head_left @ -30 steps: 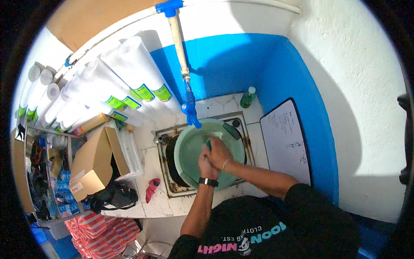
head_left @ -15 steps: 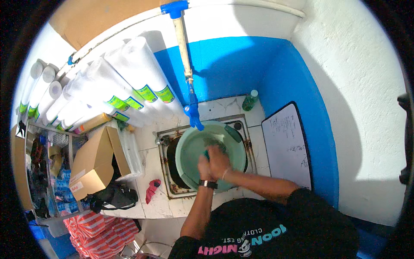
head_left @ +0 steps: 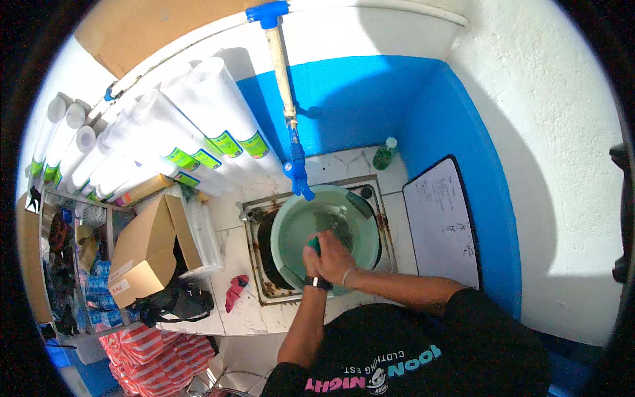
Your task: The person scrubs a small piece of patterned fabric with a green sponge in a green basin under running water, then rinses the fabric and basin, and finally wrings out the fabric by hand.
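Green basin (head_left: 291, 235): a round, pale green vessel seated in the metal sink (head_left: 254, 264), which is let into the white tiled surface (head_left: 228, 248) below the blue wall. The basin holds water, and a blue tap (head_left: 299, 173) on a pale vertical pipe (head_left: 281, 66) hangs just above its far rim.

Both hands meet over the near side of the basin. The right hand (head_left: 337, 259) lies on top, its fingers curled, with a thin band at the wrist. The left hand (head_left: 312, 259), wearing a dark wristwatch, sits just beside and partly under it. A small green object (head_left: 312, 246) shows between them; the grip of each hand appears closed about it, though which hand bears it cannot be told.

Surroundings: a green bottle (head_left: 383, 155) stands at the back of the surface; a whiteboard (head_left: 442, 225) leans to the right of the sink; a red cloth (head_left: 235, 292) lies to the left of the sink; a cardboard box (head_left: 142, 255) and white rolls (head_left: 165, 142) stand farther left.
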Demonstrator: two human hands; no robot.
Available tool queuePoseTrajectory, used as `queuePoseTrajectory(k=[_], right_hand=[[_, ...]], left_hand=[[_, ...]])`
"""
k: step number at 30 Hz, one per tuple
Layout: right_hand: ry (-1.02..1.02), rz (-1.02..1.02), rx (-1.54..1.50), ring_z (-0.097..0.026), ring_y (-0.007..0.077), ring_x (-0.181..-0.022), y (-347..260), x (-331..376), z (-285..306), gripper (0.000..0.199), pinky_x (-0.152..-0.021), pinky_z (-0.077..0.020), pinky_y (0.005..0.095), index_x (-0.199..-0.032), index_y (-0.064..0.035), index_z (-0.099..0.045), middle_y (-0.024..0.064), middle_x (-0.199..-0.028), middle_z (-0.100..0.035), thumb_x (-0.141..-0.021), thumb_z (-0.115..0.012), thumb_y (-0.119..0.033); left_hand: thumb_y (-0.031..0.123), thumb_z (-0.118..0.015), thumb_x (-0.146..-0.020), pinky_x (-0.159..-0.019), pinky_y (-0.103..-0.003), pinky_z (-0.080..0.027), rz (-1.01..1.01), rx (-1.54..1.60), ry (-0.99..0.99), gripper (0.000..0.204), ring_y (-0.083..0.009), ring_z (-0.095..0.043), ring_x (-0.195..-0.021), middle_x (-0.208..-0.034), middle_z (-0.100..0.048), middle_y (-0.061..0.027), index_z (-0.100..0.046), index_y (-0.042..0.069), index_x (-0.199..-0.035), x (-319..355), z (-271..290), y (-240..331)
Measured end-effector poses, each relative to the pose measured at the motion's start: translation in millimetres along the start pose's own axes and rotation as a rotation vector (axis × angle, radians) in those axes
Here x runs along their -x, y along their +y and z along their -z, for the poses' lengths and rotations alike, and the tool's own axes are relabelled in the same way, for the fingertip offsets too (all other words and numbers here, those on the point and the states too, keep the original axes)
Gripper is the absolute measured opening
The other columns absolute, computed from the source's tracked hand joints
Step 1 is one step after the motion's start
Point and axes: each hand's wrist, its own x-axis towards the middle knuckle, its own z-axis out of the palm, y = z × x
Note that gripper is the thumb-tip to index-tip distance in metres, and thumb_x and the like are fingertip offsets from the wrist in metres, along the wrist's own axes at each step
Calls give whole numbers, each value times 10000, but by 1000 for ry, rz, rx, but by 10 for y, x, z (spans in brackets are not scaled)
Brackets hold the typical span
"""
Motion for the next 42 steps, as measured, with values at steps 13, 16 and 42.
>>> queuePoseTrajectory(k=[13, 16, 42], right_hand=[[159, 76, 80, -480, 462, -1245, -141, 21, 171, 552, -1038, -406, 505, -1318, 13, -447, 297, -1306, -499, -985, -508, -423], [69, 104, -90, -480, 469, -1251, -272, 120, 273, 574, -1049, -405, 511, -1314, 27, -442, 313, -1330, -490, -998, -474, -451], [160, 29, 116, -554, 451, -1151, -15, -105, -17, 503, -964, -461, 513, -1284, -33, -489, 281, -1268, -542, -941, -569, -392]], left_hand=[[310, -478, -1017, -1040, -422, -419, -24, -72, 42, 338, -224, -487, -1280, -1323, -554, -109, -526, 92, -1271, -6, -17, -71], [309, -405, -1054, -1012, -420, -457, 15, -45, -51, 394, -256, -558, -1188, -1270, -597, -119, -516, 41, -1320, 20, -39, 29], [461, -379, -1049, -1003, -452, -451, 96, 9, -148, 503, -292, -551, -1181, -1267, -590, -115, -512, 57, -1317, -86, -140, 56]])
